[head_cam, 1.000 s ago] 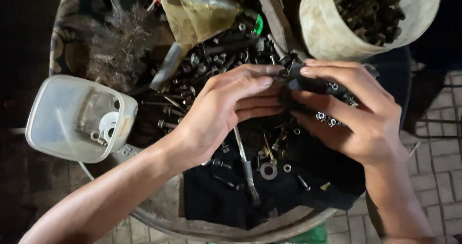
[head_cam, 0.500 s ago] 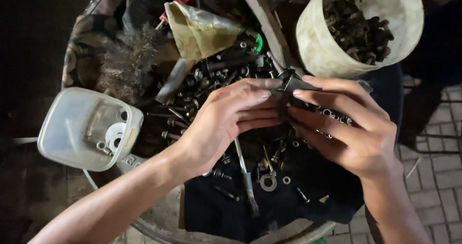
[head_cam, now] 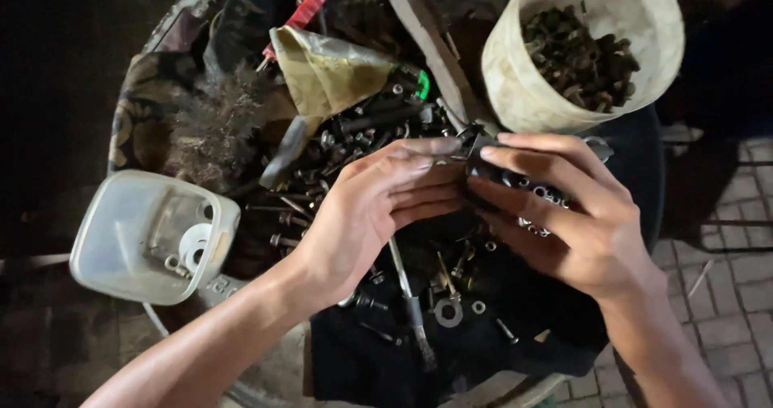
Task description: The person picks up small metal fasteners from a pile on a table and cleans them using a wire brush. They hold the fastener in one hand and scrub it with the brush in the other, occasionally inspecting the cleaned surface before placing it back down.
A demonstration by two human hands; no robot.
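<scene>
Over the basin's (head_cam: pixel 173 22) far-right side, by the bucket (head_cam: pixel 523 86), our left hand (head_cam: pixel 366 215) and right hand (head_cam: pixel 576 223) have stayed, fingers pinched together on a small dark part (head_cam: pixel 483 169) among loose bolts (head_cam: pixel 362 126).

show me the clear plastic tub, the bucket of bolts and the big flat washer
clear plastic tub (head_cam: pixel 129 239): head view, on its see-through side wall.
bucket of bolts (head_cam: pixel 515 78): head view, on its pale outer wall.
big flat washer (head_cam: pixel 448 312): head view, on the metal ring, below the hands.
</scene>
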